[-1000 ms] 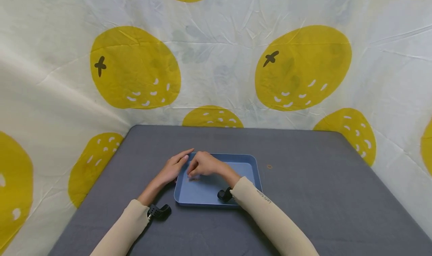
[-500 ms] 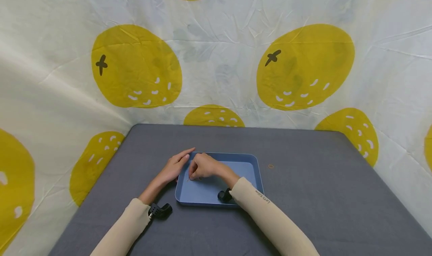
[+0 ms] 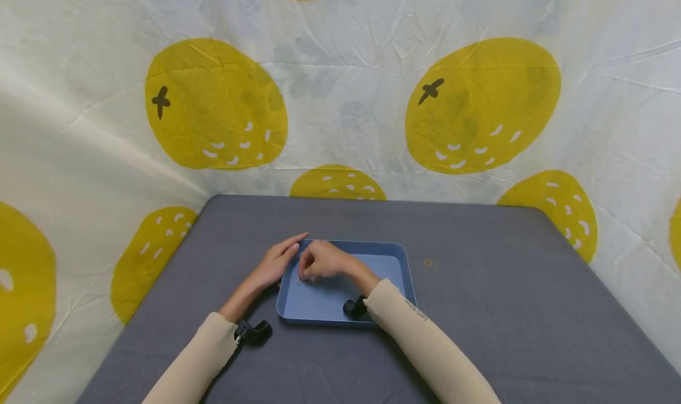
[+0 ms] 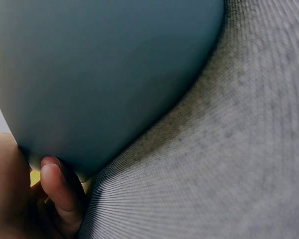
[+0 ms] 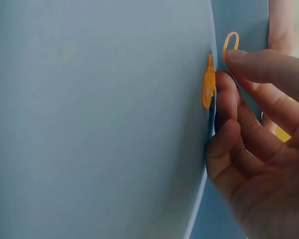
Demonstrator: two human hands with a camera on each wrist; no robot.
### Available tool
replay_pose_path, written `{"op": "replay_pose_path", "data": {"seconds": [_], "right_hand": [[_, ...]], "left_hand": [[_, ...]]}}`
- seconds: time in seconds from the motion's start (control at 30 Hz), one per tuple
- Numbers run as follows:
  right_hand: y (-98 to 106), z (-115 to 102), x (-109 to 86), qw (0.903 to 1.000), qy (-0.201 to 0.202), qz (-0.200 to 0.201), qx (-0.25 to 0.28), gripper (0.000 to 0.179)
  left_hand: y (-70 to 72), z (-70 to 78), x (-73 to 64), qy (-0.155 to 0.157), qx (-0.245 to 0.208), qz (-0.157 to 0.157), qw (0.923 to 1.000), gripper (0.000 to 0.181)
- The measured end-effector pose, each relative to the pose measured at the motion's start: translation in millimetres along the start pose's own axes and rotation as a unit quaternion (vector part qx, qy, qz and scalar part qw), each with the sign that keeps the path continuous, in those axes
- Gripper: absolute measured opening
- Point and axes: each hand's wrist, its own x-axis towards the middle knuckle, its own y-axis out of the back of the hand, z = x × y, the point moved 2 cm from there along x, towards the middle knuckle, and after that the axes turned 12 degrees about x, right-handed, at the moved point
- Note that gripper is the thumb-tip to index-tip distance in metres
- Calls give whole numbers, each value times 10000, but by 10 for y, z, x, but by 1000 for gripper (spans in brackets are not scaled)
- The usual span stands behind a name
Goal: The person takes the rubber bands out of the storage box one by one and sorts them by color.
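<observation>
A shallow blue tray [image 3: 330,309] lies on the grey tabletop. My left hand [image 3: 270,267] holds the tray's left side near the far corner, its thumb at the rim and the index finger stretched forward. In the left wrist view, curled fingertips [image 4: 57,181] sit against the tray's outer wall. Over the tray's left part, my right hand [image 3: 326,259] pinches a thin orange rubber band [image 5: 225,45] between thumb and index finger, the other fingers curled. Beneath it, a small bunch of orange rubber bands [image 5: 208,87] lies on the tray floor.
Another orange rubber band [image 3: 428,262] lies on the grey table [image 3: 505,309] just right of the tray. A white cloth with yellow fruit print [image 3: 340,114] hangs behind the table and along its sides. Black wrist cameras [image 3: 255,332] sit on both cuffs.
My right fingertips have dipped to the tray floor and drawn together, then risen slightly, now pinching a rubber band. The left hand and the tray have stayed in place.
</observation>
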Motion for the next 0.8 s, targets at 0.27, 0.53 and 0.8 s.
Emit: {"op": "replay_pose_path", "data": {"seconds": [0.27,0.53,0.8], "right_hand": [[58,-36,-34,9997,-90,230,-29,12],[150,-39,-117,9986,-88,217,470,10],[308,-83,-274,9983,-74,258,526,9]], "left_hand": [[-100,-216,75,101,-167,39,9998,44],[-188,-427,139,108,-199,118,9997,45],[-182,-422,125,254,-317,-27,9992,46]]}}
